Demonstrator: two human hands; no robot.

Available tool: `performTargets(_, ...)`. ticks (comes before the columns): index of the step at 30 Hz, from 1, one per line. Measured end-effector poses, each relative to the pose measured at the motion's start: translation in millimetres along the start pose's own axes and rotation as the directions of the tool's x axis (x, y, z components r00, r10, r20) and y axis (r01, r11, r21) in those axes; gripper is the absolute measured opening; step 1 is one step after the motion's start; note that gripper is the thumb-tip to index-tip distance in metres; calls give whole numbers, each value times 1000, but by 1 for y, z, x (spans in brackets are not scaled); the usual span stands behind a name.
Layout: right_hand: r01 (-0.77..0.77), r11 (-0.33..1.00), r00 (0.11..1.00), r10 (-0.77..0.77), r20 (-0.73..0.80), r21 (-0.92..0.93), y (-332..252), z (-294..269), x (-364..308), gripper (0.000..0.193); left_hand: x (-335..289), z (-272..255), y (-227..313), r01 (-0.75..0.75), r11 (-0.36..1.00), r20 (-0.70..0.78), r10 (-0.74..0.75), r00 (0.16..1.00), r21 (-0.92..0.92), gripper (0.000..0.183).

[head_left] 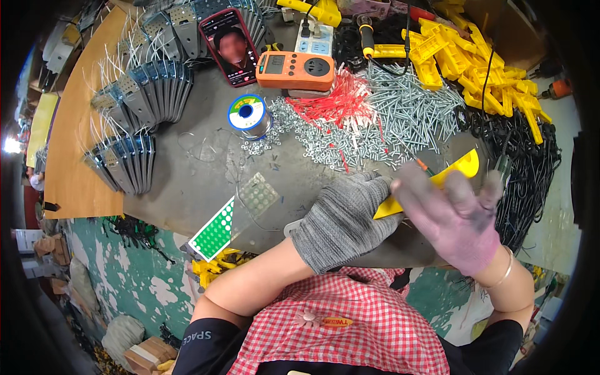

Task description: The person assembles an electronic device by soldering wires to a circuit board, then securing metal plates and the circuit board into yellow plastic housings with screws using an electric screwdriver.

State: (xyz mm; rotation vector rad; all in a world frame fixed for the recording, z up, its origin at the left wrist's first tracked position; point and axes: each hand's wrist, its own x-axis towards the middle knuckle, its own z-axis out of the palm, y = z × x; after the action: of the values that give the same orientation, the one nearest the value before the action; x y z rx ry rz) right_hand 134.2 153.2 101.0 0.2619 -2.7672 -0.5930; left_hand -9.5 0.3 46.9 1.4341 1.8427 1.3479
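My left hand [344, 219], in a grey knitted glove, is closed on the near end of a long yellow plastic part [459, 172]. The part slants up to the right, and its middle is covered by my right hand. My right hand [450, 219], in a pink glove with darkened fingers, is over the part with its fingers spread; its fingertips are slightly blurred. Beyond both hands lies a heap of silvery screws [412, 103]. Small nuts [290, 122] are scattered left of it, with red and white wires [340, 97] on top.
Metal brackets with wires [150, 94] stand in rows at left. A phone [229, 47], an orange meter [295, 70] and a solder spool [248, 115] sit at the back. Yellow parts [475, 62] and black cords [531, 169] pile at right. A green dotted sticker sheet [214, 231] overlaps the near edge.
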Motion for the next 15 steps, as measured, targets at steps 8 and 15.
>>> performTargets(8,-89,984,961,44,273,156,25,-15,-15,33,-12,28,-12,28,989,-136,-48,990,-147,71)
performTargets(15,-471,753,778,108,619,460,44,41,-68,38,-57,42,-39,-31,895,19,25,1000,445,77)
